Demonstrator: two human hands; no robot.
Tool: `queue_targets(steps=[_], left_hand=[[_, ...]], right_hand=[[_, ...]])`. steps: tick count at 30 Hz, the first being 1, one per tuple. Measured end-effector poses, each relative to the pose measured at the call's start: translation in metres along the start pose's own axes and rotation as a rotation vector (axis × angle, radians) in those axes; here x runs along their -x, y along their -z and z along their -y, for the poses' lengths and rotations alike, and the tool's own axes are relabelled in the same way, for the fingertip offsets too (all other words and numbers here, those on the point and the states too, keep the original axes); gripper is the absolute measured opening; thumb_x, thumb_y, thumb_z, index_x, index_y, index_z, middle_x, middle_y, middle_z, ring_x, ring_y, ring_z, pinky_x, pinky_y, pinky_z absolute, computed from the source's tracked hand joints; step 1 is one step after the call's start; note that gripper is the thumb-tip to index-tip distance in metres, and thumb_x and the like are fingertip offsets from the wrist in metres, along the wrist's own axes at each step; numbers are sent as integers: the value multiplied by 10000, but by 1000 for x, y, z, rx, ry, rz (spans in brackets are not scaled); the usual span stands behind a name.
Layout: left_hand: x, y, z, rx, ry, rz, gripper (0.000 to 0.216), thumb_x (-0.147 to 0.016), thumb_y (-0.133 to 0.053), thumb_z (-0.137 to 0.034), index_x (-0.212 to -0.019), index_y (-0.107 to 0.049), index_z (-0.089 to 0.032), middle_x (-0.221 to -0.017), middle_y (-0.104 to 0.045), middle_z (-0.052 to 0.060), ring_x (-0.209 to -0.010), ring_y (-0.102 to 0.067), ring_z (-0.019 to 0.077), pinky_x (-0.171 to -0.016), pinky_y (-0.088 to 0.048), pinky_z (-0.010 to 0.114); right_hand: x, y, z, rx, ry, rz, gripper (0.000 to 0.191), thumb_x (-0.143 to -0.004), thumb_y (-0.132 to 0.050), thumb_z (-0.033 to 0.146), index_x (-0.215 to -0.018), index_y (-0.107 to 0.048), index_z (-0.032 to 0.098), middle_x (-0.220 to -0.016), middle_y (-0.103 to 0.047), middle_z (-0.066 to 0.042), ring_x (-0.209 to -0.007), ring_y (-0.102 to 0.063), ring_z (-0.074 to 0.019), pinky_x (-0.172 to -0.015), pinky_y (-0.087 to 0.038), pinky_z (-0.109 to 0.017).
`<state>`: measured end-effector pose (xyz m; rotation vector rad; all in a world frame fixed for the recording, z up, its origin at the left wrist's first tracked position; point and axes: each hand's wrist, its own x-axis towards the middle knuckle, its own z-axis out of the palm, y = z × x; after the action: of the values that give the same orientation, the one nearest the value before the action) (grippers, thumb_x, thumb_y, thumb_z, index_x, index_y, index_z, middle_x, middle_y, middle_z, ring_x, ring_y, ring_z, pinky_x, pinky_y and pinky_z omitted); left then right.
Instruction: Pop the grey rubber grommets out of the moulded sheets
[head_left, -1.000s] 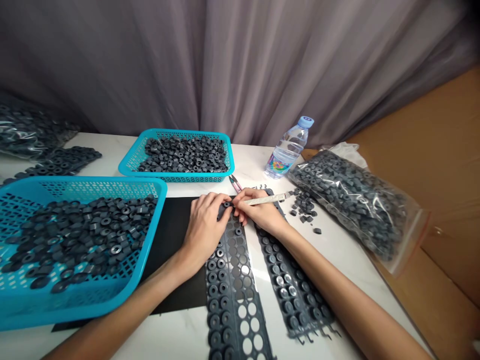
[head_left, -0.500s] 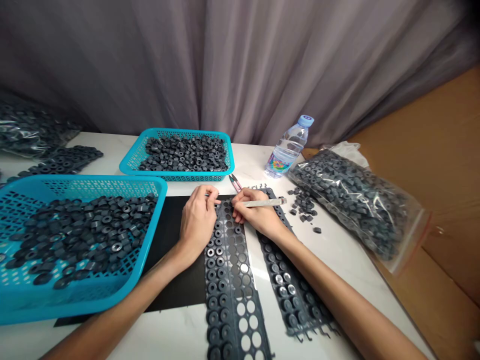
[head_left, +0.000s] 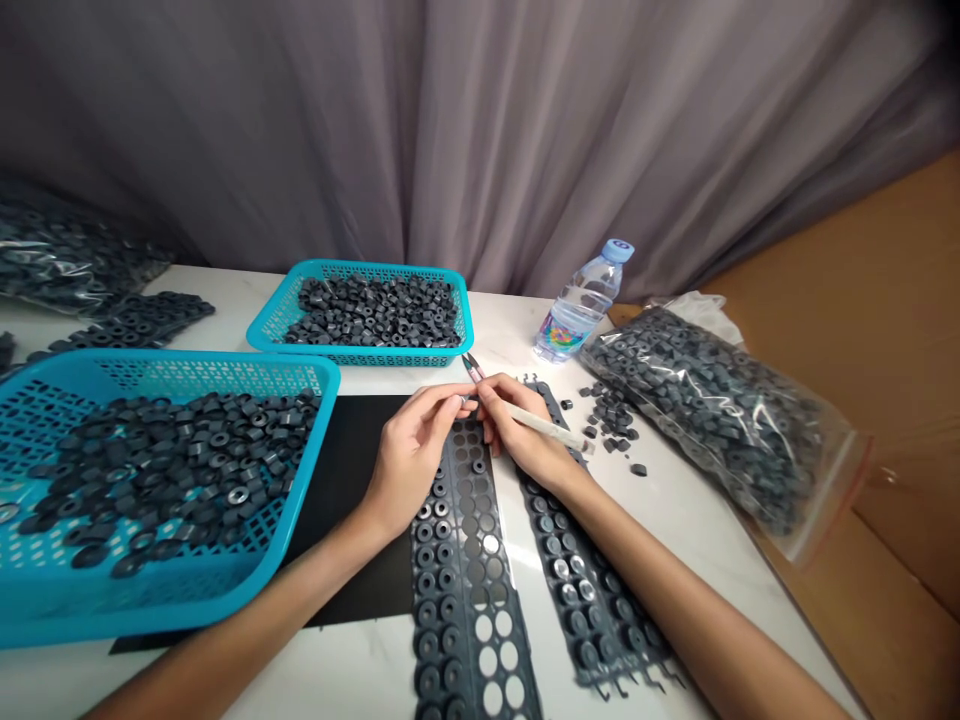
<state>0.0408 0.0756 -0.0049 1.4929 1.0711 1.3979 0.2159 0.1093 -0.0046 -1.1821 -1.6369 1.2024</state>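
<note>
My right hand (head_left: pixel 531 440) grips a slim, pen-like tool with a whitish handle (head_left: pixel 553 430); its working tip is hidden by the fingers. Close beside it, my left hand (head_left: pixel 409 455) pinches at that tip, and whatever lies between its fingertips is too small to make out. Both hands are over the far end of a long dark perforated strip (head_left: pixel 466 620). Black rings fill the strip's left columns, while most round holes on its right side are bare. A second dark strip with rings (head_left: pixel 577 585) lies partly under my right forearm.
Black rings fill a large blue basket (head_left: pixel 324 440) at left and a smaller blue basket (head_left: pixel 360 355) behind. Pink-handled cutters (head_left: pixel 474 370), a water bottle (head_left: pixel 577 310), loose dark pieces (head_left: pixel 611 415) and a zip bag of pieces (head_left: pixel 697 410) lie beyond. A black mat (head_left: pixel 352 580) is under my left arm.
My left hand has turned, its thumb and fingers now meeting my right fingertips. The tool's rear end has dipped, and the view has shifted slightly.
</note>
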Motion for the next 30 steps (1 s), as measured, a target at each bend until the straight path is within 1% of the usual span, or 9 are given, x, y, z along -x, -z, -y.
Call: queue_targets(steps=[4,6,8,10,13,15,23,30], left_hand=[[5,-4,-3,78,6,40,264,-981,-650,-320,-1219,-684,-211,-1233,-736,96,-1123,-732,242,-1044,-583,391],[8,-6,-4,96,5,52,287,-954,-687,-296,-1229,-672,-212,-1231,-737,100,-1123,-735,248,-1056,-583,400],[11,-8,-4,115,12,67,267,-951,-692,-279,-1211,-674,-220,-1215,-745,92,-1113,-741,246,-1048,-595,398],[13,-9,-5,143,29,88,230,-959,-681,-271,-1186,-675,-230,-1203,-754,79,-1102,-749,242,-1029,-611,390],[16,-10,-7,178,52,111,186,-971,-667,-252,-1156,-668,-234,-1173,-767,68,-1063,-765,232,-1000,-629,376],[16,-10,-7,191,60,118,176,-971,-666,-236,-1147,-663,-232,-1158,-772,67,-1046,-771,229,-990,-635,372],[16,-10,-7,211,84,126,166,-970,-669,-261,-1129,-657,-218,-1166,-771,83,-1077,-765,250,-992,-638,390],[15,-10,-8,277,108,112,173,-958,-691,-232,-1123,-652,-198,-1110,-784,80,-1036,-779,233,-961,-647,347]], right_hand=[[1,0,1,64,3,-18,346,-1029,-490,562,-946,-592,242,-612,-571,34,-458,-542,-143,-469,-455,-253],[0,1,1,96,8,-16,337,-1030,-489,553,-955,-599,243,-611,-569,34,-467,-544,-149,-487,-455,-256],[-1,1,1,119,16,-13,318,-1028,-494,530,-950,-600,240,-634,-577,30,-484,-546,-149,-505,-453,-256],[-1,2,0,140,42,-22,294,-1018,-507,498,-931,-599,232,-711,-616,11,-557,-573,-156,-545,-461,-254],[-2,2,0,183,102,-33,264,-990,-537,455,-890,-599,219,-850,-664,-22,-733,-604,-181,-653,-482,-255],[-2,2,1,195,121,-28,252,-976,-546,442,-875,-594,216,-880,-666,-27,-786,-598,-187,-700,-482,-257],[1,0,9,178,105,-40,254,-946,-567,452,-866,-600,213,-821,-629,-19,-745,-566,-183,-691,-467,-263],[2,0,11,164,100,-32,188,-908,-583,391,-869,-600,208,-848,-642,-20,-760,-574,-181,-710,-466,-271]])
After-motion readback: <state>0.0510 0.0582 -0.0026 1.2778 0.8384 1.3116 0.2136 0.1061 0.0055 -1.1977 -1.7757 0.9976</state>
